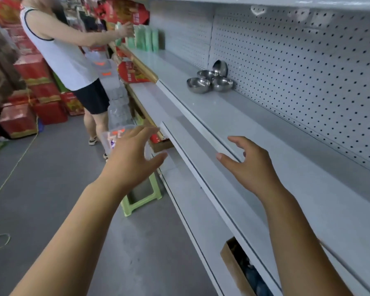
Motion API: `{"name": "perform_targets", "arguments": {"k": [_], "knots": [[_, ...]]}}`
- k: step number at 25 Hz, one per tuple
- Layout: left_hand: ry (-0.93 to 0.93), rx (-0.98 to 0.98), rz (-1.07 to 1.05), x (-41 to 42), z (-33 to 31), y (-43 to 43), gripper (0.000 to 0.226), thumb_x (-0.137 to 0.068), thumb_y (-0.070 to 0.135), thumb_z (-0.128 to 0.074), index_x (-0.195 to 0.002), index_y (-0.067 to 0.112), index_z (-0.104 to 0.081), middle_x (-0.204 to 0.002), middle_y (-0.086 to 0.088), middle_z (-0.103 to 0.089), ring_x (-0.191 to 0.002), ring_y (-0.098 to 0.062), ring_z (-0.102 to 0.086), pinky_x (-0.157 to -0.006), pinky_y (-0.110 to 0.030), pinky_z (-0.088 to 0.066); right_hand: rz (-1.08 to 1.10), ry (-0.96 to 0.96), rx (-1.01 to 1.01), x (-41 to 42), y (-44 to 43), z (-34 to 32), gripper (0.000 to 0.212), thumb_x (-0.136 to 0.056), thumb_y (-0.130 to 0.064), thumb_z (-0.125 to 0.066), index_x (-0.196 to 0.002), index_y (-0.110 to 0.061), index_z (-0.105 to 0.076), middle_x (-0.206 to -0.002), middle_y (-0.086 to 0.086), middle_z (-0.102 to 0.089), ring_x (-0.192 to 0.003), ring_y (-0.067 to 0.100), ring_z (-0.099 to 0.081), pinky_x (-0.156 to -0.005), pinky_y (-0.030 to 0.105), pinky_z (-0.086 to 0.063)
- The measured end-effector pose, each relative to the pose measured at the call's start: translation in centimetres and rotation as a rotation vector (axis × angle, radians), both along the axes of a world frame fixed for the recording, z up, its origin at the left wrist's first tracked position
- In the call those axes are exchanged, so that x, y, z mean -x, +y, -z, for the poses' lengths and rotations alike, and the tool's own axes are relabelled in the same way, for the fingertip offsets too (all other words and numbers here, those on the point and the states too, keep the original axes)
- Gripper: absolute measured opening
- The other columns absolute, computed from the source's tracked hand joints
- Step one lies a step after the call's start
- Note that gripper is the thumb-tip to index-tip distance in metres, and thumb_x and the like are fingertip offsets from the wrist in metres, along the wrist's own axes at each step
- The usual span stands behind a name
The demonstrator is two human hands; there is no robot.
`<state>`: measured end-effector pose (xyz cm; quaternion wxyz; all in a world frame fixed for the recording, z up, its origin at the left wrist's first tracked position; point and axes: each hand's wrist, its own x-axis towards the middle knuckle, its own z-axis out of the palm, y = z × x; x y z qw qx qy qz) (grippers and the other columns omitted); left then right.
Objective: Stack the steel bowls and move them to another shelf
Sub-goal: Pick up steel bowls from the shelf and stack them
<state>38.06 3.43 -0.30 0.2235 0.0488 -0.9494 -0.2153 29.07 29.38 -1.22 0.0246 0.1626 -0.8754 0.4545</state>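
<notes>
Several steel bowls (pixel 209 81) sit in a cluster on the upper white shelf (pixel 254 129), close to the pegboard back; one bowl (pixel 220 67) leans tilted against the pegboard, the others stand upright. My left hand (pixel 135 154) reaches forward over the aisle beside the shelf edges, fingers spread, holding nothing. My right hand (pixel 248 165) hovers over the front edge of the upper shelf, fingers loosely spread, empty. Both hands are well short of the bowls.
A lower white shelf (pixel 179 171) runs beneath the upper one. A person in a white top (pixel 60 52) stands at the shelving further down the aisle. A green plastic stool (pixel 141 199) stands on the floor. A cardboard box (pixel 239 268) sits below. Red boxes (pixel 30 86) are stacked at left.
</notes>
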Motion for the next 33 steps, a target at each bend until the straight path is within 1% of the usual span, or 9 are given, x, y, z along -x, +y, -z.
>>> {"name": "perform_targets", "arguments": {"k": [4, 8, 11, 17, 22, 25, 28, 31, 33], "knots": [[-0.032, 0.013, 0.084, 4.9, -0.2, -6.9, 0.06, -0.091, 0.04, -0.073, -0.144, 0.023, -0.052, -0.146, 0.004, -0.054, -0.127, -0.021, -0.054, -0.103, -0.04, -0.048, 0.104, -0.013, 0.033, 2.6, -5.8, 0.0, 0.055, -0.093, -0.037, -0.076, -0.144, -0.027, -0.057, -0.144, -0.008, -0.057, -0.133, 0.013, -0.051, -0.097, 0.019, -0.034], [-0.055, 0.023, 0.138, 10.4, 0.7, -11.1, 0.059, -0.091, 0.039, -0.073, -0.144, 0.023, -0.052, -0.147, 0.002, -0.054, -0.134, -0.02, -0.05, -0.107, -0.036, -0.043, 0.151, -0.043, 0.025, 5.9, -9.2, 0.1, 0.055, -0.094, -0.038, -0.075, -0.145, -0.027, -0.056, -0.134, -0.016, -0.053, -0.127, 0.006, -0.048, -0.098, 0.017, -0.032], [-0.069, 0.045, 0.191, 14.7, 1.6, -12.4, 0.058, -0.09, 0.039, -0.073, -0.142, 0.021, -0.054, -0.146, -0.001, -0.055, -0.135, -0.024, -0.051, -0.107, -0.037, -0.043, 0.184, -0.06, 0.009, 9.6, -10.6, 0.3, 0.056, -0.095, -0.039, -0.074, -0.146, -0.028, -0.055, -0.148, -0.009, -0.054, -0.138, 0.014, -0.048, -0.099, 0.02, -0.033], [-0.081, 0.026, 0.25, 26.4, 2.5, -15.5, 0.062, -0.088, 0.044, -0.074, -0.143, 0.021, -0.055, -0.146, 0.0, -0.055, -0.137, -0.023, -0.049, -0.111, -0.037, -0.041, 0.224, -0.049, 0.005, 20.7, -12.8, 1.2, 0.058, -0.094, -0.04, -0.075, -0.147, -0.029, -0.055, -0.152, -0.007, -0.052, -0.141, 0.015, -0.047, -0.103, 0.023, -0.033], [-0.021, 0.022, 0.276, 36.9, 1.0, -16.5, 0.064, -0.09, 0.048, -0.071, -0.145, 0.021, -0.052, -0.147, 0.002, -0.054, -0.138, -0.02, -0.048, -0.112, -0.034, -0.04, 0.235, -0.005, -0.055, 31.9, -13.8, 0.1, 0.06, -0.092, -0.042, -0.076, -0.146, -0.024, -0.056, -0.15, -0.006, -0.054, -0.14, 0.014, -0.048, -0.103, 0.022, -0.033], [-0.008, -0.043, 0.277, 41.4, 1.5, -16.5, 0.067, -0.09, 0.051, -0.07, -0.147, 0.023, -0.049, -0.15, 0.003, -0.051, -0.139, -0.018, -0.047, -0.111, -0.032, -0.038, 0.25, 0.014, -0.102, 37.4, -13.9, 0.2, 0.059, -0.092, -0.041, -0.076, -0.145, -0.024, -0.057, -0.149, -0.005, -0.055, -0.14, 0.014, -0.049, -0.103, 0.022, -0.034], [-0.078, -0.04, 0.297, 45.2, 3.2, -16.7, 0.072, -0.089, 0.054, -0.07, -0.15, 0.025, -0.044, -0.153, 0.003, -0.048, -0.14, -0.019, -0.045, -0.112, -0.033, -0.038, 0.289, -0.064, -0.15, 41.2, -14.1, 0.9, 0.058, -0.092, -0.043, -0.075, -0.145, -0.028, -0.055, -0.149, 0.0, -0.054, -0.138, 0.019, -0.05, -0.107, 0.028, -0.04], [-0.169, 0.066, 0.307, 49.6, 4.6, -17.5, 0.08, -0.088, 0.06, -0.067, -0.154, 0.026, -0.037, -0.159, 0.003, -0.041, -0.144, -0.02, -0.041, -0.114, -0.036, -0.038, 0.35, -0.168, -0.102, 44.4, -14.3, 2.5, 0.057, -0.091, -0.045, -0.076, -0.143, -0.03, -0.057, -0.147, 0.002, -0.054, -0.139, 0.02, -0.05, -0.108, 0.036, -0.047], [-0.238, 0.047, 0.326, 52.6, 5.4, -18.2, 0.089, -0.085, 0.065, -0.067, -0.157, 0.026, -0.032, -0.162, 0.002, -0.036, -0.146, -0.021, -0.037, -0.116, -0.037, -0.036, 0.41, -0.175, -0.046, 46.4, -14.6, 3.4, 0.054, -0.091, -0.043, -0.076, -0.141, -0.031, -0.058, -0.145, 0.002, -0.055, -0.138, 0.02, -0.051, -0.107, 0.039, -0.049]]}}
